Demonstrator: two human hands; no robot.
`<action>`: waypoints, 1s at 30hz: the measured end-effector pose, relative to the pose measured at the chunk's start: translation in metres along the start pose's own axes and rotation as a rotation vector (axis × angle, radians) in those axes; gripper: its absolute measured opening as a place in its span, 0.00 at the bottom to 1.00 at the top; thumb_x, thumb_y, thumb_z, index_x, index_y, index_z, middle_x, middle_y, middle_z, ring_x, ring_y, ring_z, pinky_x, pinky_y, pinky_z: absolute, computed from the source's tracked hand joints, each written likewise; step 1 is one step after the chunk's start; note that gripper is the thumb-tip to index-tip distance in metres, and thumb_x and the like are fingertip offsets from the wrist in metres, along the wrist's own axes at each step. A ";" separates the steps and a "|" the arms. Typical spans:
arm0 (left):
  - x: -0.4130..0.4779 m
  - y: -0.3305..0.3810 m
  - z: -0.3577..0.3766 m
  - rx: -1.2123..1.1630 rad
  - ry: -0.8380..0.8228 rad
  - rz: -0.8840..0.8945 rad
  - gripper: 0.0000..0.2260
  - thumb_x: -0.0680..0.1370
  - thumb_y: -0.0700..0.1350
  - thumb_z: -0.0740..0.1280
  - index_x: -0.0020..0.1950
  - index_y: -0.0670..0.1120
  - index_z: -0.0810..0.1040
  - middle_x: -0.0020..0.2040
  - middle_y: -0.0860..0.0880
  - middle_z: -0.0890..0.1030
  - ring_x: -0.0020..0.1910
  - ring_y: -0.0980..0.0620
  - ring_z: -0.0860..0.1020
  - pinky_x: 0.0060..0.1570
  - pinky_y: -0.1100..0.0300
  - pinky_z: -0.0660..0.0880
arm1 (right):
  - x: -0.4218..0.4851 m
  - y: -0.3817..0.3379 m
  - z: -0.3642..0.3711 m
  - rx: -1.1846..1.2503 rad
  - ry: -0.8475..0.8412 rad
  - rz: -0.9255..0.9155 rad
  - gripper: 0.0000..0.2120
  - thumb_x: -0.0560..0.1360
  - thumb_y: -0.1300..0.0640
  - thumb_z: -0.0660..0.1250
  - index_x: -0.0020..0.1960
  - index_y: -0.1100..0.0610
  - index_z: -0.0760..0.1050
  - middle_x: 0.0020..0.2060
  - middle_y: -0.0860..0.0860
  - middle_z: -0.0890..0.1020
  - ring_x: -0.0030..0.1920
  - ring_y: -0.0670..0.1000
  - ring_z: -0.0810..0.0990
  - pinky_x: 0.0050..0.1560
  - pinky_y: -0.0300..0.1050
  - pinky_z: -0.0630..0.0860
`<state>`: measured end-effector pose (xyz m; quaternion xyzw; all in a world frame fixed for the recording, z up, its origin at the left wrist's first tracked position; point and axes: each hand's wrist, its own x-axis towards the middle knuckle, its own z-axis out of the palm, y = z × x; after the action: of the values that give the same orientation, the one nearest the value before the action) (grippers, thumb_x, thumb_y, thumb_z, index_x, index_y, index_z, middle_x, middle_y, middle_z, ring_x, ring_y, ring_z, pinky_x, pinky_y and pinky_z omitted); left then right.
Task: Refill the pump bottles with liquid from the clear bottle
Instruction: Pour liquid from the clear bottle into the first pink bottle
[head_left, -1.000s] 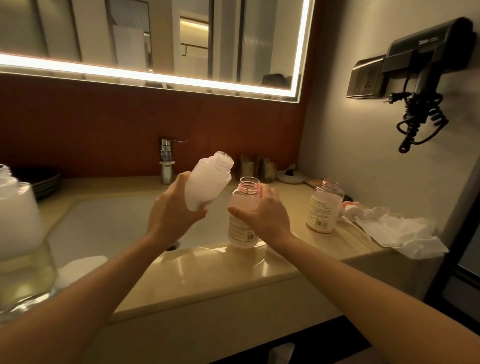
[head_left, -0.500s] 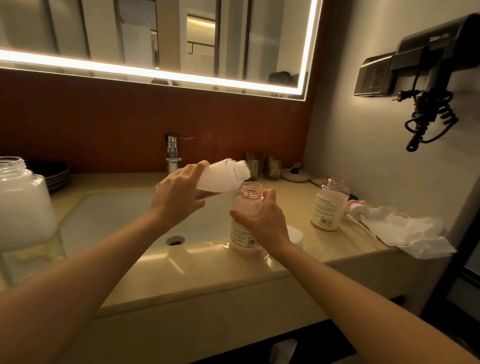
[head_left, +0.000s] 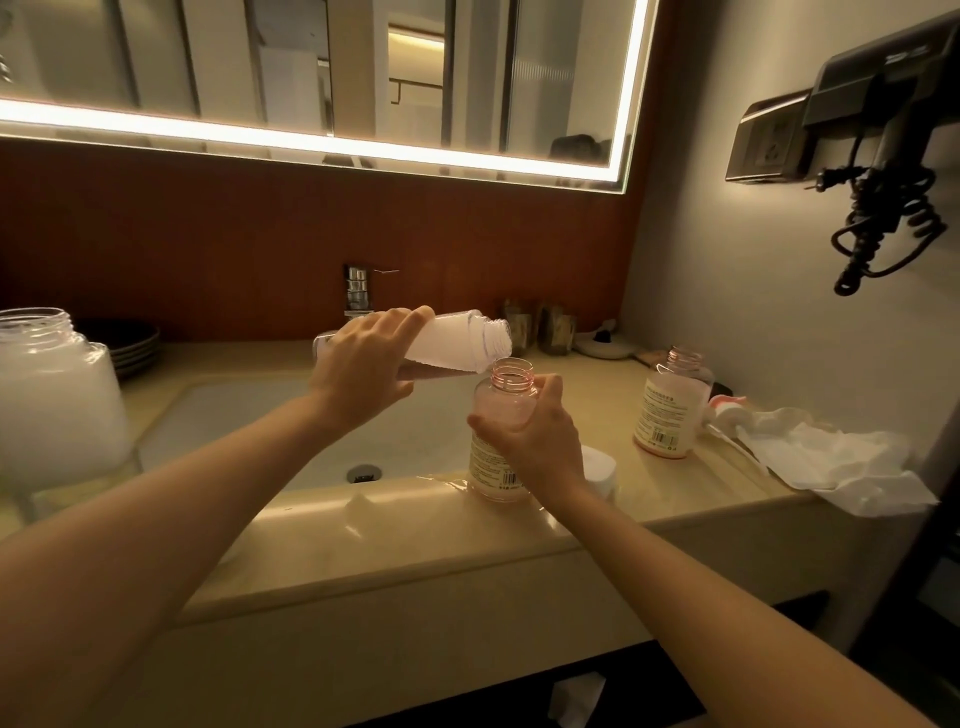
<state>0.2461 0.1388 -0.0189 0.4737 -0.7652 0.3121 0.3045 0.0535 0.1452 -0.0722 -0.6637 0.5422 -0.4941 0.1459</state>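
Observation:
My left hand (head_left: 363, 364) grips a clear bottle (head_left: 457, 340) of white liquid, tipped almost level with its open mouth just above the neck of a pink pump bottle (head_left: 501, 410). That pink bottle stands uncapped on the counter's front edge beside the basin, and my right hand (head_left: 535, 441) holds it round the middle. A second uncapped pink bottle (head_left: 670, 410) with a label stands further right on the counter. Pump heads (head_left: 727, 408) lie by the crumpled tissue.
A large clear jar (head_left: 52, 395) of white liquid stands at the left. The basin (head_left: 249, 421) and tap (head_left: 358, 291) lie behind my hands. White tissue (head_left: 831, 462) covers the counter's right end, a white lid (head_left: 597, 467) sits behind my right wrist, and a hairdryer (head_left: 883, 156) hangs on the wall.
My left hand has tipped the clear bottle from upright to nearly level and brought its mouth over the pink bottle's neck. My right hand has stayed on the pink bottle.

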 end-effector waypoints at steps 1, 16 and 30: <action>0.001 -0.002 0.000 0.005 0.000 0.012 0.35 0.57 0.40 0.81 0.61 0.42 0.70 0.50 0.41 0.81 0.44 0.40 0.81 0.38 0.46 0.79 | 0.000 0.000 0.000 -0.004 -0.002 -0.002 0.36 0.64 0.45 0.75 0.61 0.57 0.61 0.59 0.55 0.75 0.57 0.55 0.76 0.52 0.48 0.77; 0.010 -0.013 0.002 0.050 -0.022 0.106 0.39 0.58 0.40 0.80 0.63 0.45 0.63 0.55 0.41 0.78 0.51 0.40 0.79 0.49 0.43 0.78 | 0.000 0.002 0.001 -0.012 -0.005 0.006 0.35 0.63 0.43 0.75 0.60 0.56 0.61 0.57 0.55 0.76 0.55 0.55 0.77 0.51 0.52 0.78; 0.011 -0.015 0.001 0.060 -0.008 0.133 0.40 0.56 0.40 0.81 0.63 0.44 0.66 0.53 0.39 0.79 0.49 0.39 0.80 0.46 0.44 0.78 | 0.000 0.002 0.001 0.006 -0.015 0.002 0.36 0.63 0.44 0.75 0.61 0.56 0.61 0.59 0.55 0.76 0.57 0.55 0.77 0.52 0.50 0.78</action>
<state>0.2554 0.1266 -0.0085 0.4318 -0.7865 0.3525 0.2659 0.0525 0.1440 -0.0741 -0.6665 0.5404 -0.4905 0.1524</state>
